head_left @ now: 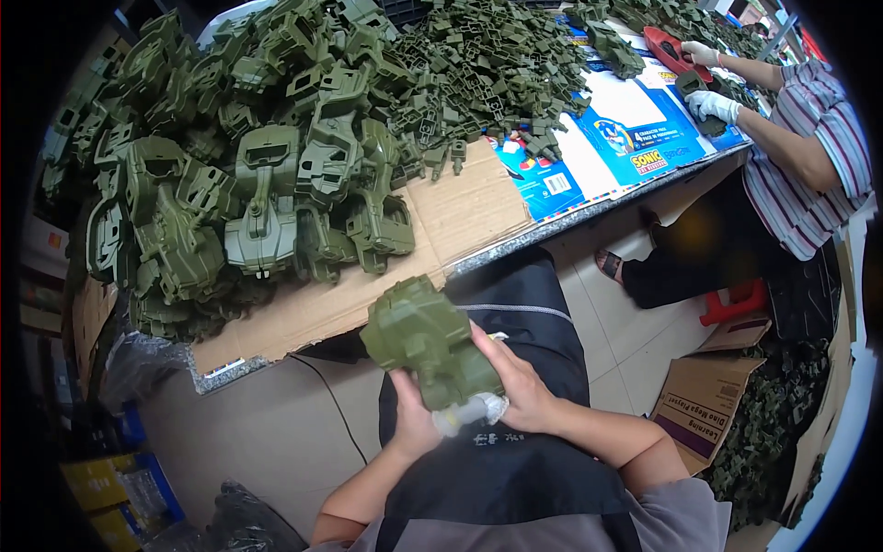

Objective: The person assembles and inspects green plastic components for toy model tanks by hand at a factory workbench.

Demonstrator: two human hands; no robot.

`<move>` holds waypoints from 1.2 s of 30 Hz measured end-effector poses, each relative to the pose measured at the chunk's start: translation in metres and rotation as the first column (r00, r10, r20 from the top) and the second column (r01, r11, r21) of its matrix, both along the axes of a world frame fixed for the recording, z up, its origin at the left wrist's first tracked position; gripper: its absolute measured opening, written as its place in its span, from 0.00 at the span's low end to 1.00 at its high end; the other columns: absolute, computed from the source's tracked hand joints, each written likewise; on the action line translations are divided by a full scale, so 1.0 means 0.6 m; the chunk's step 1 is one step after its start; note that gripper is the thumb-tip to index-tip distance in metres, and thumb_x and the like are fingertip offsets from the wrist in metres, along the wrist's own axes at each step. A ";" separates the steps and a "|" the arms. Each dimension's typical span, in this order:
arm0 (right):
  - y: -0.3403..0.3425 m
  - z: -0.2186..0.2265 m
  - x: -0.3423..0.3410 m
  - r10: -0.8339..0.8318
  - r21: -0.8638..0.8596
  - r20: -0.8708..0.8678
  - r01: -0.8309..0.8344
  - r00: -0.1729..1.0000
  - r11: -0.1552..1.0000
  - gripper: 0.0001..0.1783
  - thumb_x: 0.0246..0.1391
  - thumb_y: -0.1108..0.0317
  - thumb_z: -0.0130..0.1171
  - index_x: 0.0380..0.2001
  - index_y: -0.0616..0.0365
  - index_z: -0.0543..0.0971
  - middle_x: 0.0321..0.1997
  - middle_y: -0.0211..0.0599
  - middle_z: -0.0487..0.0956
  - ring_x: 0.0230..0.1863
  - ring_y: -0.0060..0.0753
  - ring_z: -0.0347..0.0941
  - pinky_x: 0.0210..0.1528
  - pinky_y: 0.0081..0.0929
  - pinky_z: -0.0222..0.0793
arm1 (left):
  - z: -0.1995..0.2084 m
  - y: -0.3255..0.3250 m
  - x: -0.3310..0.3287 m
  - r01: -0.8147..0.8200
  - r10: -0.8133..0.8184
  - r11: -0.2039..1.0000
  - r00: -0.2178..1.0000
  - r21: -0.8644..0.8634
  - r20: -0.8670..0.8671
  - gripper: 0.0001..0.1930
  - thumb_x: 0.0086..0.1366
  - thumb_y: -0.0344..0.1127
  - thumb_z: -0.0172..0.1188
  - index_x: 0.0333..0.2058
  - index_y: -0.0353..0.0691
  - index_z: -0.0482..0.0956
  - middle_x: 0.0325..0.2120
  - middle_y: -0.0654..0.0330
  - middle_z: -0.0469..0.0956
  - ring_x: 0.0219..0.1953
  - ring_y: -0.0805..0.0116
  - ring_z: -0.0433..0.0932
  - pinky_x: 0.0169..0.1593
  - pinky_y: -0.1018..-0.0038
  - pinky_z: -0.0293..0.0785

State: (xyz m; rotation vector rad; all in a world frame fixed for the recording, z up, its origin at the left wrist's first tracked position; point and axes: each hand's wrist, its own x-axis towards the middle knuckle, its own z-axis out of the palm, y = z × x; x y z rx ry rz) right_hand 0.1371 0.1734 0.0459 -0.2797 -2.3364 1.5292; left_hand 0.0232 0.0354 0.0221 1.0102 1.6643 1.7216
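A dark olive-green plastic toy vehicle body is held up above my lap, just off the table's front edge. My left hand grips its near left side, fingers closed around it. On its right side my right hand is closed too, thumb along the shell. White wraps or finger covers show on some fingers. The undersides of the fingers are hidden by the part. Ahead, a tall heap of similar green vehicle bodies covers the left of the table, beside a pile of small green plastic parts.
Brown cardboard and blue printed card sheets line the table. At right, a co-worker's gloved hands handle green parts by a red scoop-like tray. A cardboard box and more green parts stand at lower right.
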 end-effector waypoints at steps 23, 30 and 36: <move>0.499 -0.017 -0.210 -0.618 0.564 -0.123 0.567 0.777 0.600 0.11 0.37 0.70 0.59 0.29 0.58 0.75 0.30 0.51 0.76 0.35 0.49 0.74 0.39 0.38 0.68 | -0.063 -0.085 -0.098 0.285 -0.306 0.940 0.465 0.187 0.831 0.61 0.41 0.54 0.70 0.64 0.58 0.31 0.56 0.43 0.57 0.50 0.48 0.68 0.50 0.52 0.69; 0.187 0.084 -0.066 -0.220 0.210 0.038 0.208 0.975 0.955 0.11 0.45 0.77 0.55 0.35 0.60 0.73 0.30 0.35 0.77 0.33 0.27 0.75 0.36 0.22 0.69 | -0.044 -0.075 -0.082 0.233 -0.199 0.969 0.512 0.088 0.836 0.53 0.47 0.43 0.69 0.63 0.51 0.38 0.53 0.49 0.62 0.47 0.53 0.72 0.49 0.58 0.72; 0.034 -0.002 -0.024 0.177 0.347 0.191 -0.236 0.965 0.908 0.18 0.37 0.79 0.57 0.38 0.60 0.75 0.26 0.41 0.75 0.30 0.45 0.74 0.32 0.33 0.71 | -0.051 -0.049 -0.063 0.329 -0.228 0.944 0.658 -0.001 0.718 0.46 0.49 0.33 0.67 0.62 0.43 0.46 0.52 0.53 0.65 0.47 0.62 0.73 0.49 0.64 0.74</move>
